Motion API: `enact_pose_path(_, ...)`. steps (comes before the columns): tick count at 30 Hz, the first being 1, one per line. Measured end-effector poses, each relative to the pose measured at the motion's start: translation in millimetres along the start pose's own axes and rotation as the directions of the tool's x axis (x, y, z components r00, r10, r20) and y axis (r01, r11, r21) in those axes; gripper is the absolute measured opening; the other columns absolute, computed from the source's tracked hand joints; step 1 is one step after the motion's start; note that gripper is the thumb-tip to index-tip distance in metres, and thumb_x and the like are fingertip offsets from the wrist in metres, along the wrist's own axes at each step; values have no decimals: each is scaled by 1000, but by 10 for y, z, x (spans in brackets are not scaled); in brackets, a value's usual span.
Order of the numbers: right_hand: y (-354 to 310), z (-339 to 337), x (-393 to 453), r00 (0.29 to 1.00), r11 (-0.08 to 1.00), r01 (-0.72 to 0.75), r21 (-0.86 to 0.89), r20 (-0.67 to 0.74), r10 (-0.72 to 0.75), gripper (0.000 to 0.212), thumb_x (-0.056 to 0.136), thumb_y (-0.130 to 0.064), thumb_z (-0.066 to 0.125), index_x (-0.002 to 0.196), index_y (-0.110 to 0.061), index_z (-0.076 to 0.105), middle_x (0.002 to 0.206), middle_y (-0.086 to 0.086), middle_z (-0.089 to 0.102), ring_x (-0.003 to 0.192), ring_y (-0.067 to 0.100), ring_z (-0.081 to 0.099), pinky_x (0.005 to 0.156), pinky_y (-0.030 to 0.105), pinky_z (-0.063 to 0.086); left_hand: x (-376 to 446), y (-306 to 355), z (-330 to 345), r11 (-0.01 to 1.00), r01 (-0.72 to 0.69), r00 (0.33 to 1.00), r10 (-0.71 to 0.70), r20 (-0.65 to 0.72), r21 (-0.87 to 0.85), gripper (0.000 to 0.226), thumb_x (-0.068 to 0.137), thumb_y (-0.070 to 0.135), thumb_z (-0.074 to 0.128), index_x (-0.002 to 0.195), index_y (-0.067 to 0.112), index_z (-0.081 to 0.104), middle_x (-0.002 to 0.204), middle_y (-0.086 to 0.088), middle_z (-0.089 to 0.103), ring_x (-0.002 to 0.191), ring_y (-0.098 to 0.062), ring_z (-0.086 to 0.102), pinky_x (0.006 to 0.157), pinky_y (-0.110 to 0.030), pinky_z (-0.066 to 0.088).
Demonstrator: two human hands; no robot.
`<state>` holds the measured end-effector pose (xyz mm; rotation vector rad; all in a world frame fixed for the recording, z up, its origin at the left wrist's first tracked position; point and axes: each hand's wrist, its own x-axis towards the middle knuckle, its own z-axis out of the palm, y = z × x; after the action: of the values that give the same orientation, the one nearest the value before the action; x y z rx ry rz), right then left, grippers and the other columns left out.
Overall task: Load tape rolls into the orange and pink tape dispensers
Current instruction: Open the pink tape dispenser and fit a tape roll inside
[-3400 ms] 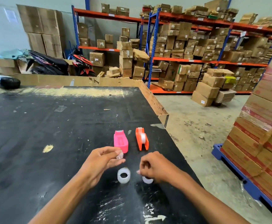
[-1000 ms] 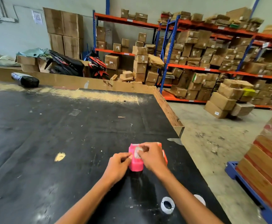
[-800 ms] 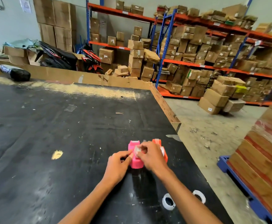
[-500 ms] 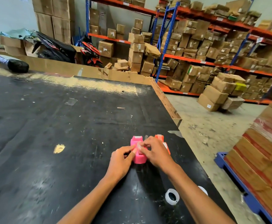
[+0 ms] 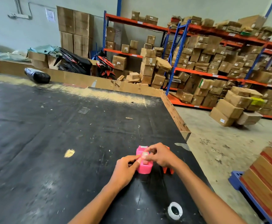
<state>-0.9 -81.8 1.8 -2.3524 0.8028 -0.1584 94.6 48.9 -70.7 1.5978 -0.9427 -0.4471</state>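
Note:
The pink tape dispenser (image 5: 144, 167) stands on the black table (image 5: 59, 135) near its right edge. My left hand (image 5: 125, 169) grips its left side with the thumb on top. My right hand (image 5: 160, 155) pinches a small pale piece, apparently tape, over the dispenser's top. Behind my right hand the orange tape dispenser (image 5: 168, 170) is mostly hidden; only its lower end shows. A clear tape roll (image 5: 175, 210) lies flat on the table close to me, between my forearms.
The table's wooden right edge (image 5: 174, 113) drops to a concrete floor. A black wrapped bundle (image 5: 37, 75) lies at the far left. Stacked cartons on a blue pallet (image 5: 238, 180) stand to the right. Shelving full of boxes lines the back.
Both hands have left the loose rolls and closed on the pink dispenser. Over the last second they stay on it with small finger shifts, while the camera view swings.

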Motion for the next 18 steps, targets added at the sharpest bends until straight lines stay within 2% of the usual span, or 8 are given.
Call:
enact_pose_path(3,19,-16,22,999,1000,8,-1,36,-8,33,76,-26,77,104,-10,71,63,-12,47,58,2,39,57,20,33,-6,8,-2,1000,-9,1000,9,-11,6,22,89,26,65,108,21,74,86,20,70,80,9,64,71,-2,47)
enact_pose_path(5,27,-26,27,999,1000,13,2,36,-13,15,80,-30,73,88,-17,73,58,-11,43,55,3,35,54,22,29,-13,11,4,1000,-6,1000,6,-9,11,24,89,25,64,111,20,72,91,17,71,85,3,66,73,-4,48)
enact_pose_path(6,33,-31,27,999,1000,19,8,32,-19,12,83,-31,70,77,-21,72,56,-10,43,55,5,36,54,24,30,-17,14,6,1000,0,1000,0,-8,11,24,90,24,63,112,19,72,94,14,72,88,0,67,74,-5,49)
enact_pose_path(7,39,-33,35,999,999,29,16,27,-30,18,85,-30,66,71,-20,71,57,-8,48,57,6,39,56,25,31,-18,22,5,1000,7,1000,-7,-9,10,25,90,22,63,113,18,71,96,11,73,90,-3,67,75,-7,49)
enact_pose_path(9,44,-28,55,999,999,50,15,-3,-50,18,86,-27,66,79,-12,73,66,-2,56,65,9,46,60,27,35,-16,37,-4,1000,14,1000,-14,-11,8,24,90,21,63,113,17,71,99,8,74,93,-5,68,78,-12,50)
enact_pose_path(13,78,-56,92,997,997,78,30,14,-78,27,77,-23,76,98,-7,69,68,-5,49,62,6,40,54,20,32,-22,70,-7,1000,18,1000,-18,-18,24,26,90,20,63,114,14,71,107,3,75,99,-7,69,86,-19,53)
enact_pose_path(15,105,-78,105,995,996,88,13,52,-89,28,74,-22,78,98,-8,71,70,0,50,65,11,41,57,25,33,-20,64,-7,999,24,1000,-23,-19,29,27,90,19,63,116,12,70,110,1,75,102,-8,69,90,-24,54)
enact_pose_path(18,135,-92,126,990,989,137,57,32,-139,21,70,-17,81,88,-9,74,71,3,56,66,12,46,60,27,36,-22,73,-5,999,33,999,-32,-18,36,28,90,20,63,117,13,70,112,-1,75,103,-8,69,93,-29,54)
